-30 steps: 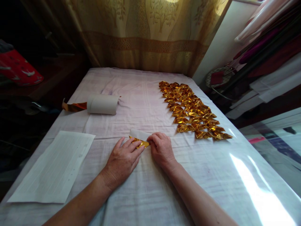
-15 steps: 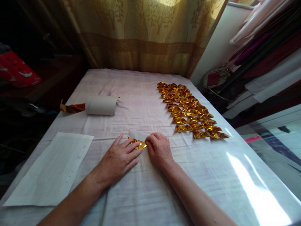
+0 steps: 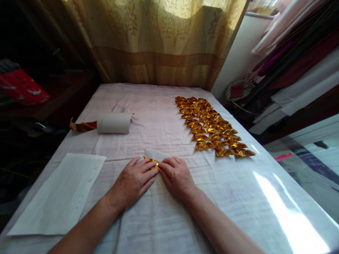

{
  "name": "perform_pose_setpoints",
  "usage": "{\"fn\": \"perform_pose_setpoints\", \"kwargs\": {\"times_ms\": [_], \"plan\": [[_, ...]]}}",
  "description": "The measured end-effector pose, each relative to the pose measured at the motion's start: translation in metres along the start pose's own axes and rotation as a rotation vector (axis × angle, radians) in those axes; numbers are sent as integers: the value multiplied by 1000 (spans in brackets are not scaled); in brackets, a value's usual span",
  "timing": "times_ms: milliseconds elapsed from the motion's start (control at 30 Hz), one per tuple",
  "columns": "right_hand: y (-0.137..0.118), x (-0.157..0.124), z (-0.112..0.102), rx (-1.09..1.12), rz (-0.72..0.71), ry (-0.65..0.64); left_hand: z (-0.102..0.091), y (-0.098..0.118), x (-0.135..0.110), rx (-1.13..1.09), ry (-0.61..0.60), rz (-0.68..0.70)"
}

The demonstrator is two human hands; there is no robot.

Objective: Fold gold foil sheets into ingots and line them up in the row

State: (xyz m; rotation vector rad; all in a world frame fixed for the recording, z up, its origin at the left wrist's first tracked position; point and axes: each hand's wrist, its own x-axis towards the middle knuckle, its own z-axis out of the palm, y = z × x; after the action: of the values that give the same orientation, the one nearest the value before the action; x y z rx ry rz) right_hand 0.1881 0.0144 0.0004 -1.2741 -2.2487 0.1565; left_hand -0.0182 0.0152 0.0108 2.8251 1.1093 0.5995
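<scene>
A small piece of gold foil paper point(image 3: 151, 163) with a pale back lies partly folded on the bed-like covered surface, in front of me. My left hand point(image 3: 136, 178) rests flat on its left part, fingers stretched out and slightly apart. At the paper's right end, my right hand point(image 3: 176, 176) has its fingers pinched together on the edge. The fingers cover much of the gold side, so the exact fold is hidden. To the right, several folded gold foil pieces point(image 3: 212, 125) are set out in slanting rows.
A pale grey cylinder point(image 3: 113, 123) lies on its side at the left, with a coppery gold strip point(image 3: 84, 126) beside it. A printed paper sheet point(image 3: 59, 194) is at the near left. Behind hangs a gold curtain point(image 3: 159, 60); clothes point(image 3: 304, 84) hang at the right.
My right hand has moved a little left along the gold foil paper, closer to my left hand. Less gold shows now. The whole view has tilted slightly upward.
</scene>
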Motion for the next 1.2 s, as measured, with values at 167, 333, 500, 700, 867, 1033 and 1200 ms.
{"fn": "perform_pose_setpoints", "kwargs": {"times_ms": [167, 333, 500, 700, 867, 1033, 1200], "plan": [[-1, 1, -3, 12, 29, -38, 9, -7, -4, -82, 119, -81], [0, 2, -4, 15, 51, -60, 15, -13, -2, -152, 159, -170], [-1, 2, -3, 25, 76, -40, 13, -18, -3, -47, 143, -227], [0, 1, -2, 20, 75, -30, 3, -15, -1, 5, 90, -213], [5, 2, -5, 26, 27, -62, 0, -12, 1, 8, 67, -207], [6, 2, -8, 40, 9, -85, 1, -9, 0, 24, 62, -200], [7, 3, -9, 44, 13, -96, 2, -8, 0, 18, 60, -204]]}}
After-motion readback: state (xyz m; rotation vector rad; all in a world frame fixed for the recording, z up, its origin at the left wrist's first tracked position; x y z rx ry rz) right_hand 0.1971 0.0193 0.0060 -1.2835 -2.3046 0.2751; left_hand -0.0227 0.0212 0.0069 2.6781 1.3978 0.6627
